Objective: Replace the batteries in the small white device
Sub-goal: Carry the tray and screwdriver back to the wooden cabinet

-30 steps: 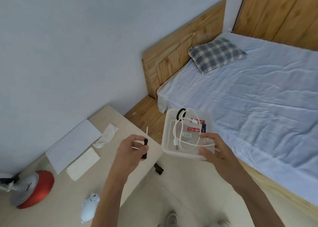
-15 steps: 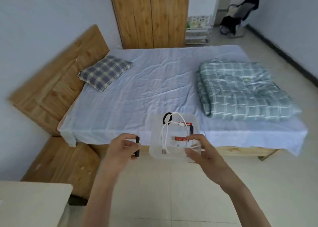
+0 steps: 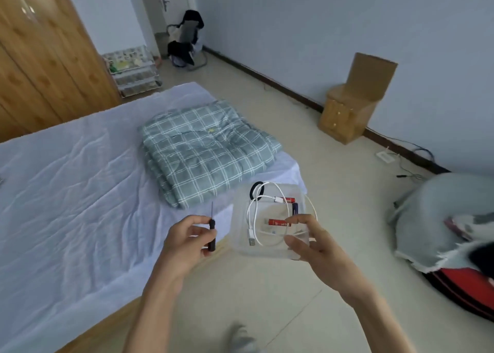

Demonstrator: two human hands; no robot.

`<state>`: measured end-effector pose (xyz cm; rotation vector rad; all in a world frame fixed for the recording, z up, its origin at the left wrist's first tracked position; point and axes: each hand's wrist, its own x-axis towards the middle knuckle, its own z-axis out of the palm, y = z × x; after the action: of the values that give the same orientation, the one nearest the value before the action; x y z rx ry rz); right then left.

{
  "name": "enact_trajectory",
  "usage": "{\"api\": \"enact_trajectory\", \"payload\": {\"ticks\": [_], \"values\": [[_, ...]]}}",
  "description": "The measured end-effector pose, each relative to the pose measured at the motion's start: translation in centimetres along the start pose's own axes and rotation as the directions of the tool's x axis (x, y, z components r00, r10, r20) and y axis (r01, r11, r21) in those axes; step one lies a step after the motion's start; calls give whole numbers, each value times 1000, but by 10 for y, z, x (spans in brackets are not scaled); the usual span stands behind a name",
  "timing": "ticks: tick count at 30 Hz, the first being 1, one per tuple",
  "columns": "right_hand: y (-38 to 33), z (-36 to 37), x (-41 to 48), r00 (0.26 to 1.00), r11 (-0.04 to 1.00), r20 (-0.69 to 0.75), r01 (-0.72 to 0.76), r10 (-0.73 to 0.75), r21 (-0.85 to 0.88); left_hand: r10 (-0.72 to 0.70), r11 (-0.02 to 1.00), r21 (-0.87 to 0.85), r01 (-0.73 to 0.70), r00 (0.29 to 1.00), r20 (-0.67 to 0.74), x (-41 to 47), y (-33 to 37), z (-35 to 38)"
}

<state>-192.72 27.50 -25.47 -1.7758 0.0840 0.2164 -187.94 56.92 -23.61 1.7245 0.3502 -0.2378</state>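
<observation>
My right hand [image 3: 312, 243] grips the near right edge of a clear plastic box [image 3: 240, 235], held in the air above the floor. Inside lie two red batteries [image 3: 278, 222], a dark blue battery [image 3: 294, 207], a coiled white USB cable [image 3: 254, 219] and a black hair tie [image 3: 255, 189]. My left hand [image 3: 184, 243] is closed on a small black-handled screwdriver [image 3: 212, 237], its thin shaft pointing up. The small white device is not in view.
A bed with a pale blue sheet [image 3: 66, 192] fills the left, a folded green checked quilt [image 3: 203, 149] on its corner. A wooden nightstand [image 3: 352, 106] stands by the right wall. A grey bundle over a red bag [image 3: 454, 232] lies right. Wardrobe [image 3: 40, 58] far left.
My view has swung right, from the desk and headboard across the bed to its foot and the far wall. Both hands keep the same hold on the screwdriver and the box.
</observation>
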Motion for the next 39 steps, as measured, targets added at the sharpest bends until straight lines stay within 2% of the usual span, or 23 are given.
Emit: {"api": "enact_trajectory", "payload": {"ticks": [6,11,17,29,39], "values": [[22,-85,43,977,995,-202,-48,64,86,43,998,38,-51,982,185,92,48,111],[32,-157,102,950,989,-301,-48,89,141,75,993,65,-100,945,320,183,92,205],[27,-252,177,909,982,-398,-49,120,184,109,984,87,-158,906,408,283,161,309],[50,-419,332,870,989,-486,-14,84,147,61,990,84,-111,887,458,441,236,487],[43,-600,498,902,993,-428,-13,64,122,103,990,51,-130,925,367,584,325,626]]}}
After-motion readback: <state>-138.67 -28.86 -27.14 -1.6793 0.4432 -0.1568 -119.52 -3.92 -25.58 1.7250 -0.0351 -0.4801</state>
